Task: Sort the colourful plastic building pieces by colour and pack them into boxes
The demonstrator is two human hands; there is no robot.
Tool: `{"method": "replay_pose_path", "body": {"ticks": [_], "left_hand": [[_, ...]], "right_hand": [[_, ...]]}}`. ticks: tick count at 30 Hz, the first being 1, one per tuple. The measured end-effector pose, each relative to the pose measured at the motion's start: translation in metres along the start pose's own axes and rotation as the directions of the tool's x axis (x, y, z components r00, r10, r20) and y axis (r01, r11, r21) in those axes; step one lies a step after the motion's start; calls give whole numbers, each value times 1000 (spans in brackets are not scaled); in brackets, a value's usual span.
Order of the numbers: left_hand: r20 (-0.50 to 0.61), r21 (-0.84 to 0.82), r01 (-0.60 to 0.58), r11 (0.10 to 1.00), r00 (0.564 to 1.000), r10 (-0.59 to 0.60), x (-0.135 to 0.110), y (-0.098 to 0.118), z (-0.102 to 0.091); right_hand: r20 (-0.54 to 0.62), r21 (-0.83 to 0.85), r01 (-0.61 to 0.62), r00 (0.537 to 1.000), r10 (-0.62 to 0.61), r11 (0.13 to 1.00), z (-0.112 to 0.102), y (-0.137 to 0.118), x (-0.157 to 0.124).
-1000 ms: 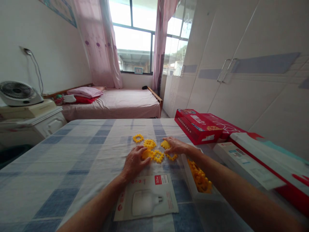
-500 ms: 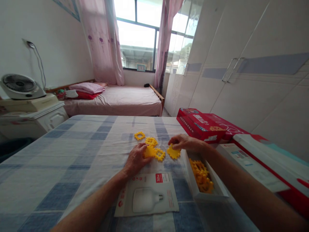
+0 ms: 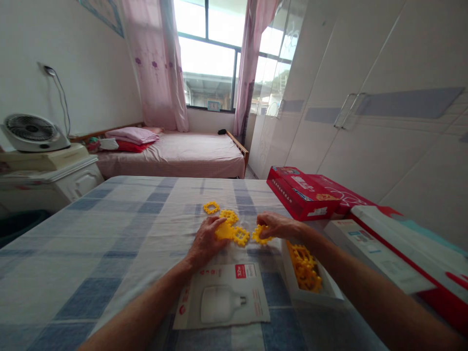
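Note:
My left hand [image 3: 209, 240] pinches a solid yellow notched building piece [image 3: 224, 232] low over the table. Touching or very near that piece on its right is a yellow window-pattern piece [image 3: 241, 236]; whether they are joined I cannot tell. Just behind lies another lattice piece [image 3: 228, 215], and a yellow ring-shaped piece [image 3: 211, 207] rests farther back. My right hand [image 3: 274, 225] has its fingers closed on a second notched yellow piece [image 3: 259, 235], partly covered by the fingertips. Below my right forearm stands a white open box [image 3: 292, 280] with several yellow pieces [image 3: 305, 268] inside.
A flat light-bulb package [image 3: 223, 297] lies in front of me on the checked tablecloth [image 3: 120, 234]. Red boxes [image 3: 302, 195] and a white carton [image 3: 376, 253] crowd the right side. Beyond the table are a bed [image 3: 190, 151] and a wardrobe [image 3: 365, 63].
My right hand's fingers have shifted down over the notched piece, which now shows less of its face. My left hand has barely moved. The view has tipped slightly.

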State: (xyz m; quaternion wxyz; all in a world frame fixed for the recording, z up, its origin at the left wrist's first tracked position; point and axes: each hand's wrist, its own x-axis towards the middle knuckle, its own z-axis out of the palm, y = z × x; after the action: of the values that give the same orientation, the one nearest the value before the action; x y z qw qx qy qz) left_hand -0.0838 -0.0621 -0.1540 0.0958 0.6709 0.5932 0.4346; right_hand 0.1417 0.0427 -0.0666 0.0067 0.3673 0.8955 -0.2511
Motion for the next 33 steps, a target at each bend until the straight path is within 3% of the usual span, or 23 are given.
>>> {"method": "replay_pose_path", "body": {"ticks": [4, 9, 16, 18, 21, 23, 27, 30, 33], "left_hand": [[-46, -102, -6, 995, 999, 2, 0, -3, 1], [-94, -232, 55, 971, 992, -79, 1, -6, 1], [-102, -340, 126, 932, 980, -170, 2, -3, -1], [-93, -413, 149, 898, 975, -204, 3, -3, 0], [-51, -505, 151, 850, 978, -204, 3, -3, 2], [-12, -550, 133, 824, 986, -168, 3, -2, 2], [104, -615, 176, 768, 984, -142, 3, 5, -4], [179, -671, 240, 702, 971, -161, 2, 10, -10], [151, -692, 252, 676, 967, -206, 1, 12, -13]], "right_hand": [[7, 122, 35, 999, -36, 992, 5, -17, 10], [-35, 129, 20, 999, -16, 991, 27, -42, 25], [-151, 186, -6, 988, 34, 983, 35, -47, 18], [-137, 364, 28, 990, 24, 931, 29, -50, 13], [-78, 721, 87, 996, -43, 687, 22, -57, 11], [-3, 819, 89, 988, -152, 567, 24, -60, 16], [56, 846, 116, 951, -303, 520, 41, -60, 34], [11, 828, 113, 976, -218, 549, 42, -58, 36], [-69, 788, 115, 993, -100, 605, 17, -54, 9]]}}
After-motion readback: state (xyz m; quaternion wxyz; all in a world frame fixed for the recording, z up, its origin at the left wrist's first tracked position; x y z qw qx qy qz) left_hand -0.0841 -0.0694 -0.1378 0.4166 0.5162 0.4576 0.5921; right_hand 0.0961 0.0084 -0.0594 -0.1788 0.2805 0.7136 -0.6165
